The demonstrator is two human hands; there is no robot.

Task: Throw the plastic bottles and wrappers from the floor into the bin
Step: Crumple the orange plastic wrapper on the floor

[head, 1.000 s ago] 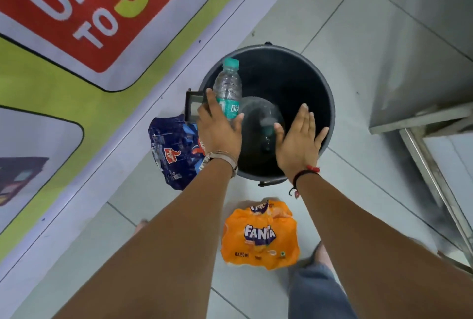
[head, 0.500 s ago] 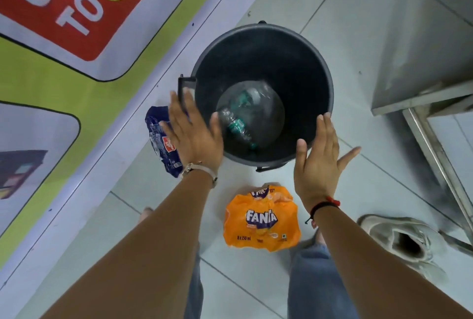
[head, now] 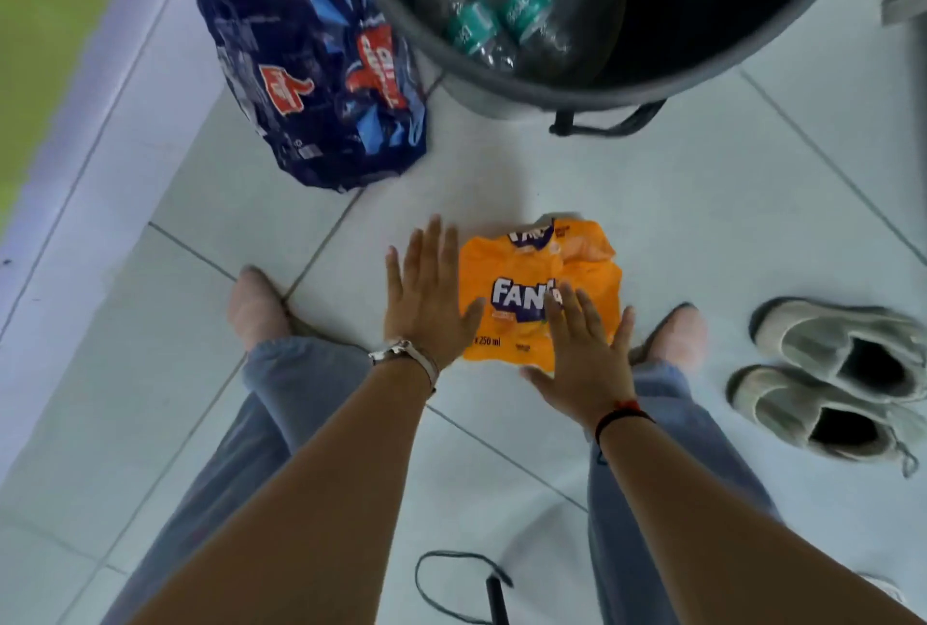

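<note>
the orange fanta wrapper (head: 539, 288) lay crumpled on the white tiled floor (head: 702, 233) between the person's two feet, and both hands were at it. nearest the camera, a thin black cord (head: 451, 574) looped on the tiles between the blue jeans (head: 281, 404). the left hand (head: 426, 303), with a metal bracelet on its wrist, was spread flat with fingers straight, just beside the wrapper's left edge, the thumb touching or overlapping that edge; it gripped nothing. the right hand (head: 584, 348), with a black and red thread on its wrist, was also spread, fingers splayed over the wrapper's lower right part; whether the palm pressed on the plastic could not be told, but the fingers were not curled around it. neither hand had taken hold.

to the right of the right foot, a pair of pale grey shoes (head: 842, 373) sat side by side, well apart from the wrapper.

farther off, a dark blue wrapper (head: 311, 78) with red logos lay on the floor near the white border of a green floor graphic (head: 45, 12), just left of the bin. the dark grey bin (head: 577, 90) stood at the top of the view, its black handle hanging at the near side. inside it lay clear plastic bottles (head: 496, 17) with teal labels and caps, resting on the bottom.
</note>
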